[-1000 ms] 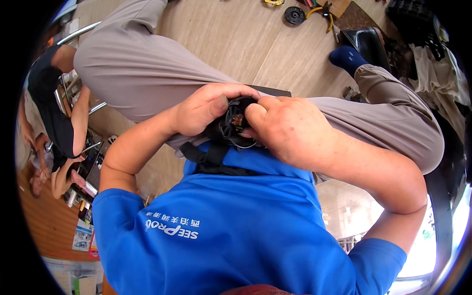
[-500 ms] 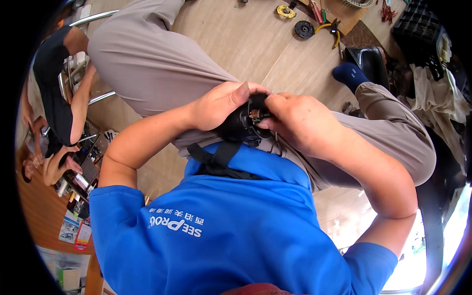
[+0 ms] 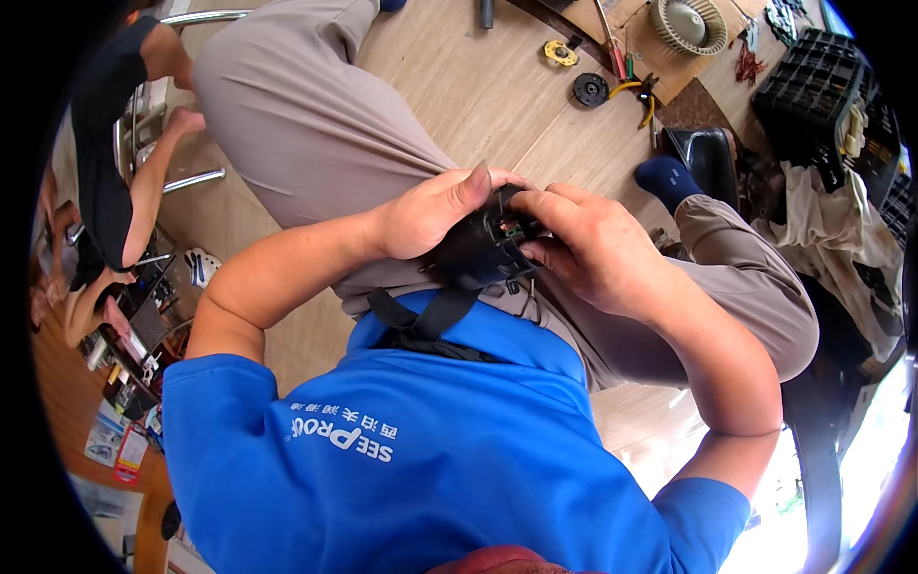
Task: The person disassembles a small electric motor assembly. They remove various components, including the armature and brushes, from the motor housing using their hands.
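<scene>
My left hand (image 3: pixel 432 212) wraps round a black cylindrical motor housing (image 3: pixel 469 251) above my lap, its thumb raised along the top. The open end of the housing faces right, and small copper-coloured and green parts show inside it. At that end is my right hand (image 3: pixel 601 244), with bent fingers and thumb gripping about the rim. Whether its fingertips also pinch a small part inside is hidden.
On the floor ahead lie a round black part (image 3: pixel 591 90), a yellow part (image 3: pixel 560 53), yellow-handled pliers (image 3: pixel 646 100) and a fan wheel (image 3: pixel 688 25) on cardboard. Black crates (image 3: pixel 813 96) stand far right. Another person's leg (image 3: pixel 153 191) shows at left.
The housing has turned slightly in my hands, so less of the copper-coloured part shows. My right hand has shifted a little rightward, its fingers now farther out at the rim.
</scene>
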`<state>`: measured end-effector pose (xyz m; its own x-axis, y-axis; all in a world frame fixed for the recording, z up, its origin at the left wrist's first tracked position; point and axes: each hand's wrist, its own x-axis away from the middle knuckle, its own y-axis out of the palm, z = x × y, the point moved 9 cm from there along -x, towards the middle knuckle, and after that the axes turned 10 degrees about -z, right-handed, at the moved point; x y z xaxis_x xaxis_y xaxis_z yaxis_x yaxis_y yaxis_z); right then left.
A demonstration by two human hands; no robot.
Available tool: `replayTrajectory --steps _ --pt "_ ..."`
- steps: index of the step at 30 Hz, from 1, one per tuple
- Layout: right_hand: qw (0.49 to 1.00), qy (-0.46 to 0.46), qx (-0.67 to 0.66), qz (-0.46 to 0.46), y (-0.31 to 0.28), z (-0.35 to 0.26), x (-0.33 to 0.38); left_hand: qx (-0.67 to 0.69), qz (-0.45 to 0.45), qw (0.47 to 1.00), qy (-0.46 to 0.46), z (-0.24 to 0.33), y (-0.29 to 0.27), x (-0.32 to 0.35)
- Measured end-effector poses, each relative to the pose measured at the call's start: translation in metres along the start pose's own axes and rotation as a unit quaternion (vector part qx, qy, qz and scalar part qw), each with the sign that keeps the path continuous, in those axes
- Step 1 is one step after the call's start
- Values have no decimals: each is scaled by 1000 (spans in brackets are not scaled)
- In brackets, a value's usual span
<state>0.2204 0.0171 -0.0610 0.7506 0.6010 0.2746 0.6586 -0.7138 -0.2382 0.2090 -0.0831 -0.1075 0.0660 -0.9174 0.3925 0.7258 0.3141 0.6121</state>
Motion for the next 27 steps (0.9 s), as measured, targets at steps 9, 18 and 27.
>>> replayTrajectory --steps 9,18,27 --pt "1000 0 -9 1 7 1 -1 -39 -2 999 4 3 0 1" --pt "1000 22 -12 7 1 8 -4 -33 -21 999 -5 1 -3 -2" --pt "996 21 -83 -4 -29 13 -20 297 -21 955 -9 3 -2 -11"
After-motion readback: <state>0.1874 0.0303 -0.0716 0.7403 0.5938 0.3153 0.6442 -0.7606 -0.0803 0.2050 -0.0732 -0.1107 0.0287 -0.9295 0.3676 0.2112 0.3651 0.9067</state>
